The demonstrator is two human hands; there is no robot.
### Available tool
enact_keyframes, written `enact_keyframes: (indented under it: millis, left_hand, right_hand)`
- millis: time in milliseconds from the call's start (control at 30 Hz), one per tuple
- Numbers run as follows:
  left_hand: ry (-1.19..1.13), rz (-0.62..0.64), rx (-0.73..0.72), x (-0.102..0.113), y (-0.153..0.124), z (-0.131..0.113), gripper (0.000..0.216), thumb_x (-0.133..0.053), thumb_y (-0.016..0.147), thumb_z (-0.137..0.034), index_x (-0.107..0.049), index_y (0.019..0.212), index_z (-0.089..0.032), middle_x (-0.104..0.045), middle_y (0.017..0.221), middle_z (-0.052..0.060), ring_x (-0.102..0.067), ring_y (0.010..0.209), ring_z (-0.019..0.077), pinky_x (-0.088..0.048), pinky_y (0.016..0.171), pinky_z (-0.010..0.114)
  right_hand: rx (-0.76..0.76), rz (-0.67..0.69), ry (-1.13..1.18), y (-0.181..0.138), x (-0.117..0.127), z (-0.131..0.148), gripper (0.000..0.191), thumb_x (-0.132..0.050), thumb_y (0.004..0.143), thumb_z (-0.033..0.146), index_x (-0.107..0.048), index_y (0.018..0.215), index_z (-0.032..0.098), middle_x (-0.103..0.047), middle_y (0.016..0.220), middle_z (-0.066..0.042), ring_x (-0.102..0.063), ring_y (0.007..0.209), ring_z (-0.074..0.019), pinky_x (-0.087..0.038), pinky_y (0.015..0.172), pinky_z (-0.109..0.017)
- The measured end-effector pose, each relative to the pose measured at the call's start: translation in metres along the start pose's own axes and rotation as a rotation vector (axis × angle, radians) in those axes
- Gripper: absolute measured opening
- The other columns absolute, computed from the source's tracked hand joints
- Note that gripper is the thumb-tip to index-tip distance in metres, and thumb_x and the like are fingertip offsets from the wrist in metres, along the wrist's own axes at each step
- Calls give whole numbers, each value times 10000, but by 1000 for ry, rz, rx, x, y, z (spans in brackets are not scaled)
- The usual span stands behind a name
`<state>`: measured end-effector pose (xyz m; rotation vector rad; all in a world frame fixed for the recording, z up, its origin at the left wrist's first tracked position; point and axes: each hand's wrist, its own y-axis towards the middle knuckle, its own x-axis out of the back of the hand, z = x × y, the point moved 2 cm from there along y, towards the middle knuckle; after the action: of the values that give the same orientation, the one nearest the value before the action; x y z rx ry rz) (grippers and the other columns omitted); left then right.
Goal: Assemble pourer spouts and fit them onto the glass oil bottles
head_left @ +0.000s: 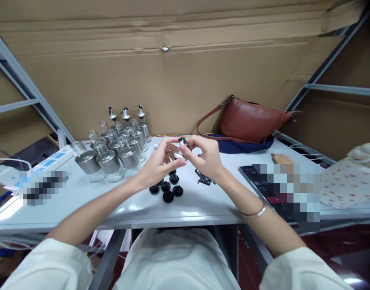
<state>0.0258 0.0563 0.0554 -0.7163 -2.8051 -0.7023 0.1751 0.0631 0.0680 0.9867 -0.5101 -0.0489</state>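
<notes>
Both hands meet over the middle of the table around a small black-and-silver pourer top (182, 141). My left hand (160, 163) has its thumb and fingers closed about the silver lower part. My right hand (207, 155) pinches the same piece from the other side, near its black upper end. Fingers cover much of it. Just below, several round black stoppers (168, 196) lie on the table. Small black spout pieces (204, 180) are heaped under my right hand, partly hidden by it.
Several glass bottles with steel sleeves (108, 162) stand at the left; three at the back carry pourer tops (126, 114). A brown leather bag (251, 121) rests at the back right. A tablet (257, 183), partly blurred, lies right. A power strip (50, 161) edges the left.
</notes>
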Motion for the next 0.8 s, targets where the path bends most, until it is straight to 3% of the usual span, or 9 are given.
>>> enact_keyframes:
  millis: [133,300,367,533,633,800]
  left_hand:
    - [-62,-129,-68,-13,3,24,457,-543,806,-601,-441,969,-186,-475,779,-14,-418,592,71,-349,521,211]
    - [-82,-80,-21,-16,-2,39,520,-374,839,-687,-384,715,-183,-362,579,-51,-345,519,76,-300,513,241]
    - [-111,-30,13,-19,-6,41,525,-392,821,-703,-370,724,-188,-380,578,-50,-354,529,78,-300,519,241]
    - [-160,122,114,-30,-15,47,491,-488,795,-669,-340,808,-201,-391,585,-75,-377,492,66,-293,492,222]
    - [-89,128,135,-34,-19,51,458,-471,821,-641,-345,837,-201,-373,604,-75,-377,495,67,-287,493,227]
    - [-23,131,107,-35,-23,50,432,-381,867,-627,-347,851,-197,-397,572,-76,-360,494,75,-301,516,240]
  right_hand:
    - [188,103,-193,11,-4,-20,504,-347,893,576,-514,587,212,-527,554,-14,-449,512,-121,-343,538,-271]
    - [290,158,-250,4,-11,-39,610,-291,840,715,-633,781,213,-641,755,-79,-562,680,-184,-408,646,-306]
    - [318,176,-238,-2,-13,-41,635,-255,847,720,-633,758,218,-642,761,-82,-563,691,-187,-404,653,-310]
    - [333,190,-343,-13,-15,-41,727,-102,848,734,-524,545,226,-498,536,-43,-404,502,-153,-286,533,-320]
    - [342,202,-366,-15,-16,-39,773,10,831,733,-466,497,226,-428,480,-34,-336,467,-149,-236,511,-328]
    - [311,210,-301,-15,-19,-41,740,-16,853,706,-436,477,227,-405,463,-26,-316,452,-143,-238,510,-324]
